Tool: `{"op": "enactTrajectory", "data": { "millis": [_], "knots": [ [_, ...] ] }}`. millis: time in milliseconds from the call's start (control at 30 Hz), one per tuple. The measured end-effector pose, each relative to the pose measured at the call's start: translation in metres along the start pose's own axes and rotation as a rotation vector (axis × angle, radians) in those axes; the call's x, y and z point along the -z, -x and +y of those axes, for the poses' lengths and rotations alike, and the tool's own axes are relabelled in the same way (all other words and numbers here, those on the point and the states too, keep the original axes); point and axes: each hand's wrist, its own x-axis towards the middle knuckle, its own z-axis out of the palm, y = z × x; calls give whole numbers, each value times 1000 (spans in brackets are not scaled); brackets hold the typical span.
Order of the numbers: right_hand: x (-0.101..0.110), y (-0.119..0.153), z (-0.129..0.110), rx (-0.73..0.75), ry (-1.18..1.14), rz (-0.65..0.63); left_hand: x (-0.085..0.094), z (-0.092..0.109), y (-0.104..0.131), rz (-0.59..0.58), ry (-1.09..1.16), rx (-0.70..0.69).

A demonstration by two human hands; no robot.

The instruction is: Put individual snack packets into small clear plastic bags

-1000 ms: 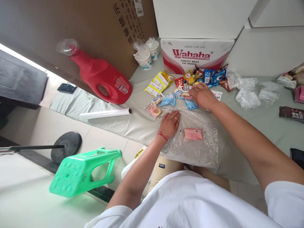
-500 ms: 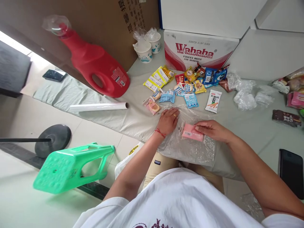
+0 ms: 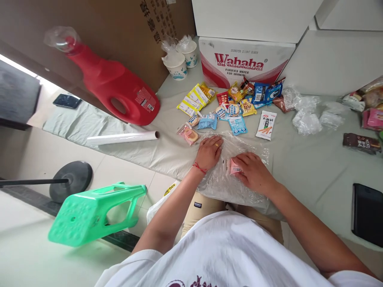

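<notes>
A clear plastic bag lies flat at the table's front edge. On its left part rests my left hand, palm down and fingers extended, holding nothing. My right hand lies over a pink packet on the bag, its spread fingers pressing on the packet and covering the right part of it. Beyond my left hand are a pink-wrapped biscuit and a blue packet. A white snack packet lies beyond my right hand.
Snack packets lie before a Wahaha box. Two paper cups, a red jug and a white roll are to the left. Crumpled plastic and a black phone are on the right; a green stool is lower left.
My right hand has moved left and now lies flat over the pink packet instead of pinching its upper edge. My left hand remains on the bag. The view has shifted slightly.
</notes>
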Motion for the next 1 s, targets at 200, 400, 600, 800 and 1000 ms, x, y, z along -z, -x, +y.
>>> {"op": "enactTrajectory", "data": {
  "millis": [200,400,600,800,1000],
  "knots": [
    [-12,-5,-1,-60,36,29,0,0,0,2,-12,-3],
    [-14,2,-5,-52,65,30,0,0,1,1,4,-4],
    [2,-1,3,-40,86,-46,-3,-2,1,6,6,3],
    [4,5,22,-138,72,-16,-2,-1,1,-26,-12,-5],
    [-1,11,15,-95,137,-10,-2,-1,1,-10,-2,-4]
  ]
}}
